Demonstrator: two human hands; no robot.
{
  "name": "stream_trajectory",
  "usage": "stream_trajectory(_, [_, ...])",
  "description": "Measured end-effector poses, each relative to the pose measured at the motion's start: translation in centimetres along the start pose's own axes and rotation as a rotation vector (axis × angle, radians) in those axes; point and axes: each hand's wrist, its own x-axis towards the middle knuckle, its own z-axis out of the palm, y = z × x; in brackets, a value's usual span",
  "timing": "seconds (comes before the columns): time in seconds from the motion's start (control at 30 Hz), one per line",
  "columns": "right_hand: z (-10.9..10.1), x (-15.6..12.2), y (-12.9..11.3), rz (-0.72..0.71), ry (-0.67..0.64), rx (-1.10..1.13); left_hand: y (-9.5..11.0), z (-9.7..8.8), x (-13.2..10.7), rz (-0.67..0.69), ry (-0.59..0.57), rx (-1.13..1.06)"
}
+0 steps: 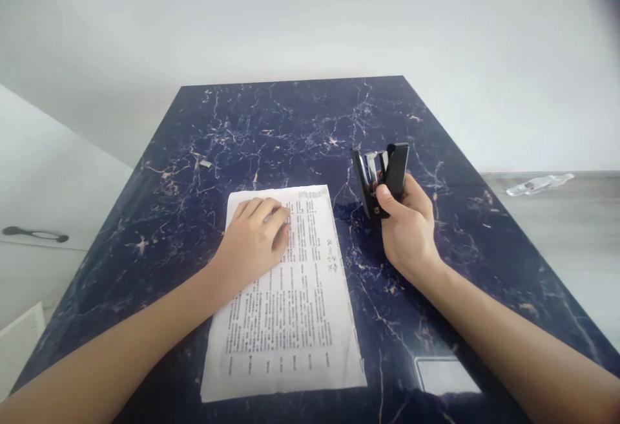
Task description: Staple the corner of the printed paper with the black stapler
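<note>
My left hand (255, 238) lies flat, palm down, on the upper left part of a printed sheet of paper (290, 307), fingers stretched out and close together. The sheet rests on a dark blue marbled table (271, 127). Just right of the paper's top edge, my right hand (408, 225) grips a black stapler (382, 177). The stapler is held upright above the table with its jaws parted, metal showing between them.
A small pale scrap (206, 163) lies on the table at the left. A clear plastic object (538, 184) sits on the grey surface to the right. A white cabinet with a dark handle (33, 234) stands at the left. A white wall is behind the table.
</note>
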Motion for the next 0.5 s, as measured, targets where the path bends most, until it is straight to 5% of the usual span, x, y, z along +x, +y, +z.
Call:
stream_trajectory(0.27, [-0.06, 0.12, -0.34, 0.1, -0.023, 0.219, 0.08, -0.31, -0.02, -0.015, -0.031, 0.009])
stream_trajectory(0.5, [-0.16, 0.02, -0.31, 0.128, -0.012, 0.143, -0.09, -0.34, -0.03, -0.02, -0.068, 0.023])
